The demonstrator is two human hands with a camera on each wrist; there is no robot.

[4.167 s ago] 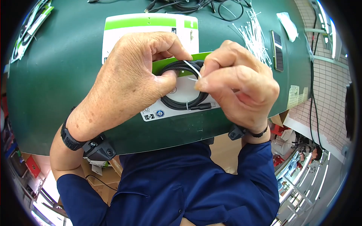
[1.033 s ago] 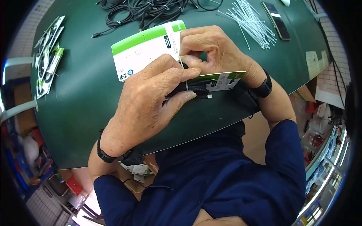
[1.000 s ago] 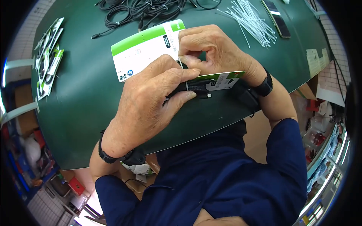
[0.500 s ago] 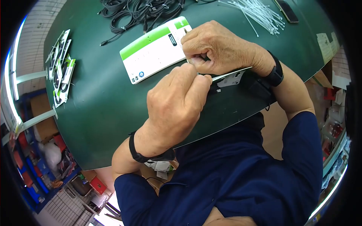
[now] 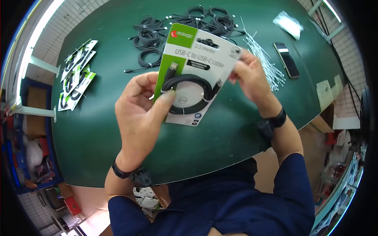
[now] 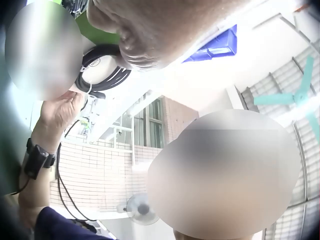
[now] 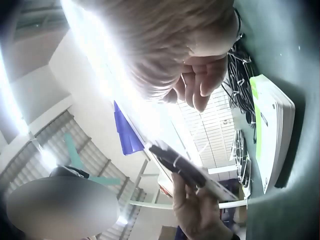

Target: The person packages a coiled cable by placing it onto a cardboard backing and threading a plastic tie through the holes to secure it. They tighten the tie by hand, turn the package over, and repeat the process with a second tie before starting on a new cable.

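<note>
My left hand (image 5: 138, 112) holds up a green-and-white backing card (image 5: 226, 63), thumb on its front and fingers behind its left edge. Coiled on the card is a black braided USB-C cable (image 5: 197, 78), bound with white zip ties; one metal plug (image 5: 174, 66) points up. My right hand (image 5: 252, 74) is beside the card's upper right corner, overlapping it in the head view. In the right wrist view, a gap shows between the card (image 7: 212, 185) and the loosely bent fingers (image 7: 202, 92) of that hand, which hold nothing.
Several coiled black cables (image 5: 149, 37) lie at the back of the green table (image 5: 102, 145). Loose white zip ties (image 5: 265, 59), a phone (image 5: 286, 59) and a plastic bag (image 5: 288, 25) lie right. Carded cables (image 5: 76, 76) sit left. The right wrist view shows a card stack (image 7: 272, 132).
The card has turned from edge-on to face-up toward the head camera. The right hand has parted from the left and moved right; both were working a white zip tie at the card.
</note>
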